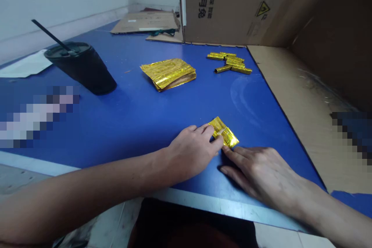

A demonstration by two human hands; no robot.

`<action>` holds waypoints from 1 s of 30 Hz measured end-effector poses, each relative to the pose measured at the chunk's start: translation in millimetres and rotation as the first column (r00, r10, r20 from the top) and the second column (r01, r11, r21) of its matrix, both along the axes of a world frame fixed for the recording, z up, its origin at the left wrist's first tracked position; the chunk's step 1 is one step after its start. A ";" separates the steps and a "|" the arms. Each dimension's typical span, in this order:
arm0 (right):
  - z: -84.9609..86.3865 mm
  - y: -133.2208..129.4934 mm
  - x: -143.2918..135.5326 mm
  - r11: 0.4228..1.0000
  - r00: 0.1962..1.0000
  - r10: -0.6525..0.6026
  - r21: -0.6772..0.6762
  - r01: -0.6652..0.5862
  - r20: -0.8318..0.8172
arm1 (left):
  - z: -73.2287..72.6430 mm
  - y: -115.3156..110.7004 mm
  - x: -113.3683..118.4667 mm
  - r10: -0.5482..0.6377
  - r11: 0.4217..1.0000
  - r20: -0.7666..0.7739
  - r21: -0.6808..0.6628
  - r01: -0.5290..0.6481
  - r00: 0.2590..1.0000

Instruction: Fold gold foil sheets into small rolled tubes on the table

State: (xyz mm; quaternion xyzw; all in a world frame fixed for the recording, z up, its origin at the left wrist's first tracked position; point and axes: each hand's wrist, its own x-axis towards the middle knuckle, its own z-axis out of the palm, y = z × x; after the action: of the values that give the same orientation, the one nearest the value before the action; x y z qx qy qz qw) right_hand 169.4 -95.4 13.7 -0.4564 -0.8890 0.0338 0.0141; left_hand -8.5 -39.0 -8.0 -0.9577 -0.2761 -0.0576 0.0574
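Note:
A small folded sheet of gold foil paper [231,138] lies on the blue table near its front edge. My left hand [193,149] grips the paper's left side, with its fingers bent over it and the thumb near the fold. From the right, my right hand [258,168] touches the lower edge of the sheet with an outstretched index finger. Its thumb is held apart, lower down near the tabletop. The fingertips of both hands almost meet at the near corner, and the hands hide part of the sheet.
A stack of gold foil sheets [170,73] lies further back. Several rolled gold foil pieces [234,62] form a pile to its right. A black tumbler with a straw [87,69] stands at left. Cardboard [232,7] walls the back and right; a flattened carton [145,22] lies behind.

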 end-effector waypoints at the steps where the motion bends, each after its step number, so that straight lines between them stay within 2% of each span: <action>1: 0.1 0.7 0.8 1.000 0.999 -0.012 -0.007 0.012 -0.034 | -0.1 0.0 -0.1 -0.004 1.000 -0.005 -0.002 0.004 1.000; 5: -1.8 4.7 5.8 0.998 0.990 -0.054 0.038 0.059 -0.129 | -0.6 0.8 -0.5 -0.017 1.000 0.007 0.014 0.016 1.000; 11: -5.0 9.0 16.2 0.992 0.995 -0.065 0.105 0.073 -0.078 | 0.8 3.9 -4.6 -0.006 1.000 0.016 0.015 0.006 1.000; 18: -2.8 9.7 15.7 0.998 0.997 -0.047 0.045 0.045 0.054 | 2.3 6.1 -8.9 -0.066 0.998 -0.016 0.000 0.066 0.998; 30: -4.0 10.2 13.5 0.998 0.996 -0.056 0.014 0.055 0.069 | 0.8 5.8 -9.8 -0.058 0.998 -0.028 0.003 0.058 0.998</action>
State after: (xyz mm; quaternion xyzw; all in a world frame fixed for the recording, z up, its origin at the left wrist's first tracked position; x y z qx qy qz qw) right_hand 182.9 -85.2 9.8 -0.4818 -0.8761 0.0123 -0.0128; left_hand -18.4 -33.2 -7.2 -0.9658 -0.2474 -0.0464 0.0615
